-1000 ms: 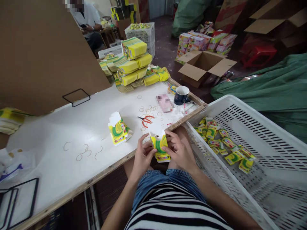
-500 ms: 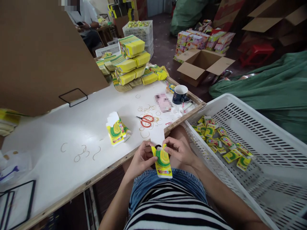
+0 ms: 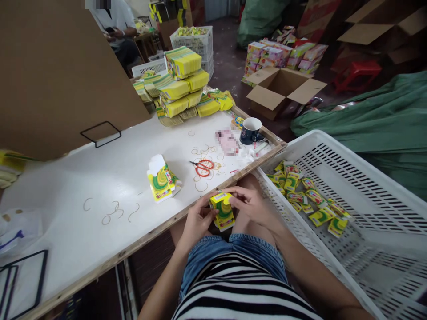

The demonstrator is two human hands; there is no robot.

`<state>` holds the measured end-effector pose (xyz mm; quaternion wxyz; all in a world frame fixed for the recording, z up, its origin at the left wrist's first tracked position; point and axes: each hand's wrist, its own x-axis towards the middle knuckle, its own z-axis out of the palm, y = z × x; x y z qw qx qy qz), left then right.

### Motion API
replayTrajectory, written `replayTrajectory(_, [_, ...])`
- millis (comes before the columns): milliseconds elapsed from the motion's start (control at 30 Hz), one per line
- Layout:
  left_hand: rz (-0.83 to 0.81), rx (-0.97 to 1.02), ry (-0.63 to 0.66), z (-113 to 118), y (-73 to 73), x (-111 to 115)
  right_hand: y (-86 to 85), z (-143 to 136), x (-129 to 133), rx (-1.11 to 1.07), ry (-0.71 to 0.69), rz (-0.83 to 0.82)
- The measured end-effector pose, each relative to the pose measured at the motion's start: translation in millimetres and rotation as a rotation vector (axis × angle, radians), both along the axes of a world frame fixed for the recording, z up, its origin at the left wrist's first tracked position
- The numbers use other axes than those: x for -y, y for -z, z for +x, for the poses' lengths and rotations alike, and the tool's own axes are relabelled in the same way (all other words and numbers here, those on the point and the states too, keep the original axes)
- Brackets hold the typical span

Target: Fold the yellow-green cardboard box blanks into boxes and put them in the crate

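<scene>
Between my two hands, over my lap at the table's front edge, is a small yellow-green box. Its end with a barcode faces up. My left hand grips its left side, thumb on the front panel. At its top right, my right hand holds it with fingers over the upper edge. Further left on the white table lie a few partly flattened yellow-green cartons. Red-handled scissors rest among thin rubber bands.
A white crate with several small yellow boxes stands at my right. Bundled cartons are stacked at the table's far end. A dark mug and pink phone are near the right corner. A seated person is behind.
The box in my hands has tipped so that its barcode end, now closed flat, faces up. My right hand's fingers have moved over its top edge.
</scene>
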<state>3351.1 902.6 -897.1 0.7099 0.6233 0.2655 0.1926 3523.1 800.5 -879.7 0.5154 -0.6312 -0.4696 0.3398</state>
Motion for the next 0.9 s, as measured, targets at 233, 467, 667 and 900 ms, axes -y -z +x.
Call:
replayTrajectory(233, [-0.074,0.047,0.053,4,-0.8,4,1.7,-6,-7,0.198,0.042,-0.214])
replayTrajectory(467, [-0.083,0.077,0.035,3,-5.2,5,1.3,-8,-9,0.261,0.029,-0.276])
replayTrajectory(667, [-0.072,0.065,0.000,8,4.6,5,3.6,-15,-16,0.418,0.073,-0.307])
replayTrajectory(900, [-0.124,0.088,-0.016,5,2.7,0,3.1,-8,-14,0.317,-0.020,-0.221])
